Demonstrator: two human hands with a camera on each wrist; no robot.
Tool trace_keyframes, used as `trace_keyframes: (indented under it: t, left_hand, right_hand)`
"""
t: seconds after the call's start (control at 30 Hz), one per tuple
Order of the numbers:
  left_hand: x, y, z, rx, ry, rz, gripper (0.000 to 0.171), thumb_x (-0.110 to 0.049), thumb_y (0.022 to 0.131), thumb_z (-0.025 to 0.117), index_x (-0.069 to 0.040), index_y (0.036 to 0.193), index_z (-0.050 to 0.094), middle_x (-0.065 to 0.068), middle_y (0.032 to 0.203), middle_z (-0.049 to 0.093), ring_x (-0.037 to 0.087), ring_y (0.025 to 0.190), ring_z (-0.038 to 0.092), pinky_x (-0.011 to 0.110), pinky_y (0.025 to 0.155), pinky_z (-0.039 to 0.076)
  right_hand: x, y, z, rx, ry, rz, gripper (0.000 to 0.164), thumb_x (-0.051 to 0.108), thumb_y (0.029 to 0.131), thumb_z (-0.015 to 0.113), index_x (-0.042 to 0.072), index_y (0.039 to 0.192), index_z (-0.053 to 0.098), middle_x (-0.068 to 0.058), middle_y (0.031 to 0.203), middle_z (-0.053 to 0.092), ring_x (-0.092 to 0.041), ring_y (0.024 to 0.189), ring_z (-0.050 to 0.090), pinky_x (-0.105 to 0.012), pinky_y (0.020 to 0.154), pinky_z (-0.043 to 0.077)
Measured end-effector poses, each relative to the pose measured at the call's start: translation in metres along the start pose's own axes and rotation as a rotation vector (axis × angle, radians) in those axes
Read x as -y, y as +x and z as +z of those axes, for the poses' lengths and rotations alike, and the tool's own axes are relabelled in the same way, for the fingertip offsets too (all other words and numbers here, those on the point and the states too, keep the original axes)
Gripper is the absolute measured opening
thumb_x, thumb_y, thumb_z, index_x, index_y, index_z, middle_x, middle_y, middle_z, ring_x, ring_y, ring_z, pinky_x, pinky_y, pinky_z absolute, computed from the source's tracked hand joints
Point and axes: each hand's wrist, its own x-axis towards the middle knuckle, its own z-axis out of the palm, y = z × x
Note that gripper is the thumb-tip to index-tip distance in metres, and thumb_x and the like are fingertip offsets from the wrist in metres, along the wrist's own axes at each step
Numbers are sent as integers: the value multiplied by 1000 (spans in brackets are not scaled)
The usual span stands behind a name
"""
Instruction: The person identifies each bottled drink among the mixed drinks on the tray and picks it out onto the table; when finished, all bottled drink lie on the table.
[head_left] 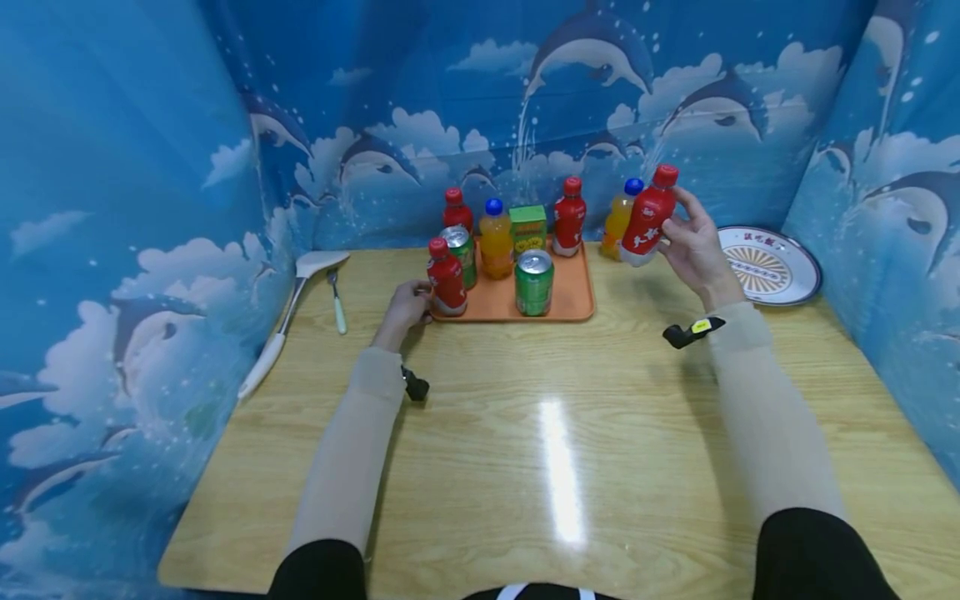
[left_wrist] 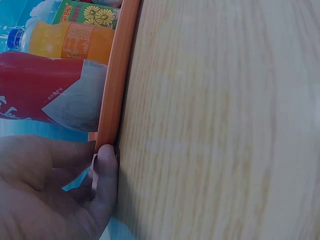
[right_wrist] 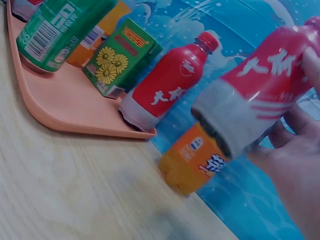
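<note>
An orange tray [head_left: 491, 310] stands at the back of the table, loaded with drinks. At its left end my left hand [head_left: 408, 305] pinches the rim between thumb and fingers, beside a red bottle [head_left: 447, 282]. My right hand [head_left: 696, 246] grips another red bottle [head_left: 649, 215] in the air, slightly tilted, right of the tray. Behind that bottle an orange soda bottle [right_wrist: 192, 159] with a blue cap stands on the table, partly hidden. The tray also bears green cans [head_left: 534, 283], a green drink carton [right_wrist: 122, 59], a second orange soda bottle [head_left: 496, 242] and more red bottles [head_left: 569, 218].
A white patterned plate [head_left: 772, 265] lies at the back right. On the left are a spatula [head_left: 288, 312] with a white handle and a small fork [head_left: 336, 304] with a pale green handle. A blue dolphin-print curtain [head_left: 450, 83] encloses the table's back and sides.
</note>
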Motion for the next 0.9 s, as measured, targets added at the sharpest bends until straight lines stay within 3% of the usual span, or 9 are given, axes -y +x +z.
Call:
trace_keyframes:
  t: [0.23,0.5,0.63,0.9]
  left_hand:
    - [-2,-4,0,-2,2,4,49,-1,107,44,-8,156,47,16,144,55,22,114,55,24,76,53]
    - [-1,-3,-1,-7,14,-9,49,-2,108,44,-8,156,47,15,144,56,18,109,57,23,76,54]
    - [1,1,-1,-5,10,-15,49,-2,108,44,-9,157,47,15,143,56,19,110,56,23,78,54]
    - [2,2,0,-5,-6,-1,49,-2,107,44,-8,156,48,16,143,55,20,108,56,21,70,52]
  right_hand:
    - [8,-5,-8,-106,-47,-5,51,-10,103,52,14,147,54,-9,124,72,-19,110,66,-33,83,56]
    - [10,-2,-12,-238,-247,9,63,-9,100,59,20,155,46,-2,134,62,-16,124,56,-28,95,55]
    - [9,2,-15,-316,-341,38,70,-7,100,61,24,160,41,-2,142,55,-17,132,51,-23,94,56]
    - [0,13,-26,-461,-442,17,67,-9,98,63,25,154,47,0,128,57,-14,114,54,-16,83,55]
